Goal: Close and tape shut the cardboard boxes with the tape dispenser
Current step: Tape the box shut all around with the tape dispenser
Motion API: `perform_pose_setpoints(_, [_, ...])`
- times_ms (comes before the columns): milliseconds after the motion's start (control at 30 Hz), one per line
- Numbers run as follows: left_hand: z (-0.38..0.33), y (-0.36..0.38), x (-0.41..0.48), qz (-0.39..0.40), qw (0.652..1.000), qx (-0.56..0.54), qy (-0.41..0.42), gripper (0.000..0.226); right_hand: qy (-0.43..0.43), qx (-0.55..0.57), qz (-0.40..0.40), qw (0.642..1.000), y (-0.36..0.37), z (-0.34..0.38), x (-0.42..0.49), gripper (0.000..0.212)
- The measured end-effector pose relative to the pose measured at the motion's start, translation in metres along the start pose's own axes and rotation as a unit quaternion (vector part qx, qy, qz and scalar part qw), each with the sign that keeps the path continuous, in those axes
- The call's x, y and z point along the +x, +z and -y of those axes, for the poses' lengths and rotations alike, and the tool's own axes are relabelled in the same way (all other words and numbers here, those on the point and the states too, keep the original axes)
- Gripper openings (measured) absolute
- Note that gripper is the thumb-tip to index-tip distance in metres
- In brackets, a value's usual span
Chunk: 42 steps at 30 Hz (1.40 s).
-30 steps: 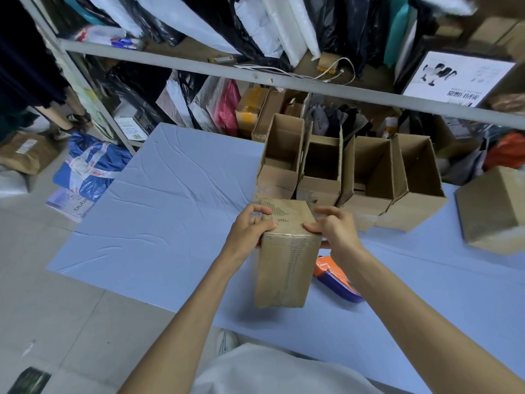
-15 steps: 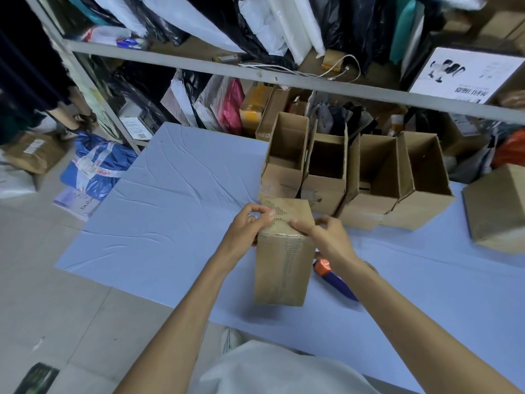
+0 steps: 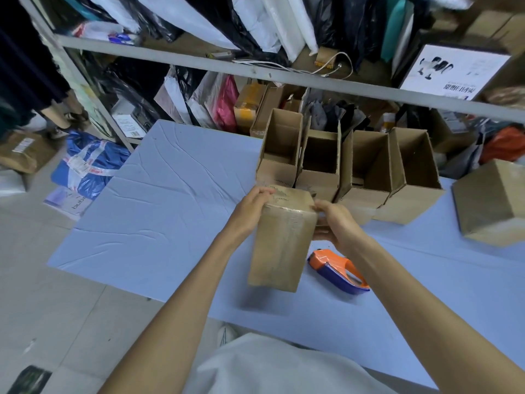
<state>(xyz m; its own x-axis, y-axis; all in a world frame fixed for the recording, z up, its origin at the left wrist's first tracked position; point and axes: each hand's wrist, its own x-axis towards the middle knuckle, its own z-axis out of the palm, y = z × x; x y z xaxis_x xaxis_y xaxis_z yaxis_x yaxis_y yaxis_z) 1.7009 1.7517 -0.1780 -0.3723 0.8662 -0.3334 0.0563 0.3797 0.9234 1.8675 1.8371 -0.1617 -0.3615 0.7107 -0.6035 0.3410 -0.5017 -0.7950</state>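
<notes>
A tall closed cardboard box (image 3: 281, 243) with clear tape over its top stands tilted above the blue table (image 3: 170, 211), its lower end lifted. My left hand (image 3: 251, 207) grips its upper left edge. On the upper right side my right hand (image 3: 336, 223) holds it. The orange and blue tape dispenser (image 3: 338, 270) lies on the table just right of the box, under my right forearm. Several open boxes (image 3: 326, 163) stand in a row behind.
Another closed cardboard box (image 3: 491, 200) sits at the table's right edge. A metal shelf rail (image 3: 255, 78) runs across behind the table, with bags and parcels packed on and under it. A blue sack (image 3: 88, 166) lies on the floor at left.
The box has tipped and lifted off the table at its near end. My right hand slid from the top edge down to the box's right side, uncovering the tape dispenser.
</notes>
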Motion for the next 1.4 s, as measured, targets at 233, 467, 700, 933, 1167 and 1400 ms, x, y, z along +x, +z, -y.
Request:
perform_pose_setpoints(233, [0.035,-0.012,-0.018,-0.019,0.997,-0.066,-0.033,0.072,-0.024,-0.077,0.079,0.994,0.006,-0.04,-0.006,0.034])
perform_pose_setpoints(467, [0.03,-0.027,-0.024,-0.038,0.999,-0.022,0.007,0.063,-0.112,-0.033,0.008,0.993,0.012,-0.044,-0.008,0.032])
perform_pose_setpoints(700, [0.003,-0.009,-0.031,0.011,0.997,-0.047,0.058,0.047,-0.2,-0.003,-0.15,0.968,0.011,-0.027,-0.023,0.045])
perform_pose_setpoints(933, [-0.022,0.025,-0.029,0.044,0.994,-0.031,0.092,0.064,-0.194,0.033,-0.231,0.953,-0.017,-0.031,-0.046,0.042])
perform_pose_setpoints(1167, [-0.067,0.092,0.0,0.165,0.979,0.045,0.109,0.074,-0.213,0.106,-0.317,0.918,-0.075,-0.036,-0.085,0.028])
perform_pose_setpoints(1400, [-0.1,0.18,-0.006,0.2,0.974,0.082,0.063,0.075,-0.16,0.094,-0.383,0.905,-0.146,-0.037,-0.114,0.025])
